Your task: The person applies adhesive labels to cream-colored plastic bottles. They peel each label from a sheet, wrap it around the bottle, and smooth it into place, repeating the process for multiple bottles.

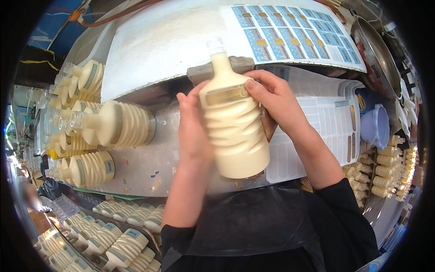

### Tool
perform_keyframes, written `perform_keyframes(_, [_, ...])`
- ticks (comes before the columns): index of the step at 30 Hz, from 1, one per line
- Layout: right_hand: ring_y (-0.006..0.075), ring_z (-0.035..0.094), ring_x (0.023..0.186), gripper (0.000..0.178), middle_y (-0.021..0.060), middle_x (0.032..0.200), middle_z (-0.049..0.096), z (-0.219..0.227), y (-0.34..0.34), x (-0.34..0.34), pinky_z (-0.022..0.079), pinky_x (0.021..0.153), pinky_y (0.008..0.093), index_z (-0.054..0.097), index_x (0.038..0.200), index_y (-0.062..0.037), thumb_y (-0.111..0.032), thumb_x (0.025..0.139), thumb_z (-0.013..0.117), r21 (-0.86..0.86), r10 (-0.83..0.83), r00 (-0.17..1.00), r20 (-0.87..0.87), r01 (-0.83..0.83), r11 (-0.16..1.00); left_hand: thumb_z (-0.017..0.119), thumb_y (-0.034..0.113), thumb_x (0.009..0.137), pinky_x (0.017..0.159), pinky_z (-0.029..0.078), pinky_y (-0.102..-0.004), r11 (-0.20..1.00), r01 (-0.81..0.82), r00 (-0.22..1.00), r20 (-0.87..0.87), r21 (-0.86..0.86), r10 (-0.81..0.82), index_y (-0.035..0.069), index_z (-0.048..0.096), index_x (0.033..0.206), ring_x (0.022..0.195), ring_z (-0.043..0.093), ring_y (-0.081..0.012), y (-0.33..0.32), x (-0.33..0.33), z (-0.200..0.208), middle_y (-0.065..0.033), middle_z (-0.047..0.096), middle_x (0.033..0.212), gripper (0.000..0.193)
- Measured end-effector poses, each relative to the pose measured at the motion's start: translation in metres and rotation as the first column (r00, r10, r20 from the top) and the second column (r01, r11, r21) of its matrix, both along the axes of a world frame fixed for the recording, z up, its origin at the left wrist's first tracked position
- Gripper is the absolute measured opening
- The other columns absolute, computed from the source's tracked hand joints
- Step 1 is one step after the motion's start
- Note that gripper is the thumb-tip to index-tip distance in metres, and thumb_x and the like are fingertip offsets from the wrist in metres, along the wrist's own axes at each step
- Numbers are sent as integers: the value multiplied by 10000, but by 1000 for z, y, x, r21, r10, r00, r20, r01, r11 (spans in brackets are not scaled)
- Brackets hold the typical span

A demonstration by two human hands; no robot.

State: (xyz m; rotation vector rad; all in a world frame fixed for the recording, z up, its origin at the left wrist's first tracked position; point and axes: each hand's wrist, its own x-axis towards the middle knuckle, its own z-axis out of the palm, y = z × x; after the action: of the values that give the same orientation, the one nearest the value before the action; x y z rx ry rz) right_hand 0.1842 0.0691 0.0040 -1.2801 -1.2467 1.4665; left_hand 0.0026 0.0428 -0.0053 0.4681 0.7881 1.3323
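Observation:
A large cream-coloured bottle (235,156) with a spiral-ribbed body and a clear glass neck lies in front of me, neck pointing away. Across its shoulder runs a gold label (224,95). My left hand (194,122) is closed against the bottle's left side, its fingertips at the shoulder and partly hidden. On the other side my right hand (274,97) grips the bottle, with the thumb pressed on the label's right end. A grey-brown padded rest (199,72) shows beneath the bottle's upper part.
Cream bottles (129,123) lie stacked at the left, with several more in crates (124,247) at lower left. A sheet of blue and gold labels (283,34) lies on the raised white board (167,50). Partly used label sheets (312,122) and a lavender bucket (375,127) are at right.

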Motion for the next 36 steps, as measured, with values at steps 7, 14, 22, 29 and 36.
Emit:
perform_keyframes(7, [80,624,968,346,47,1056,700,1,0,0,504,870,244,648,1202,6,-293,1029,620,15,15,999,-35,-14,1000,345,437,1118,996,515,-342,1000,12,961,-277,-2,-12,47,513,1338,1124,620,-163,0,6,-2,-94,641,1203,478])
perform_keyframes(14, [77,622,974,348,43,1064,701,3,-2,-2,504,876,243,650,1203,8,-292,1028,622,29,-4,1000,-16,5,1000,388,343,1121,971,520,-320,996,18,967,-253,83,4,40,506,1312,1092,626,-158,1,1,-1,-101,629,1212,376])
perform_keyframes(22, [85,625,990,346,49,1081,704,3,-3,-3,504,890,250,652,1204,8,-288,1027,626,45,-6,1000,-14,6,999,367,328,1127,937,520,-309,995,37,940,-342,95,-2,36,483,1282,1070,610,-138,2,3,-5,-92,614,1155,351])
perform_keyframes(29, [54,578,843,424,-21,895,624,7,-5,10,459,778,199,658,1218,-8,-362,1083,467,30,-87,996,-12,88,996,373,287,1123,952,518,-322,997,-1,945,-326,71,24,38,479,1335,1083,614,-150,3,-1,-8,-98,621,1207,344])
perform_keyframes(36, [210,693,895,202,105,1022,704,29,-27,-7,538,786,313,674,1034,-18,-18,833,693,820,-415,797,439,-167,547,382,286,1116,948,512,-344,998,-15,995,-97,-63,8,57,502,1318,1072,615,-170,-2,3,3,-86,626,1179,328])
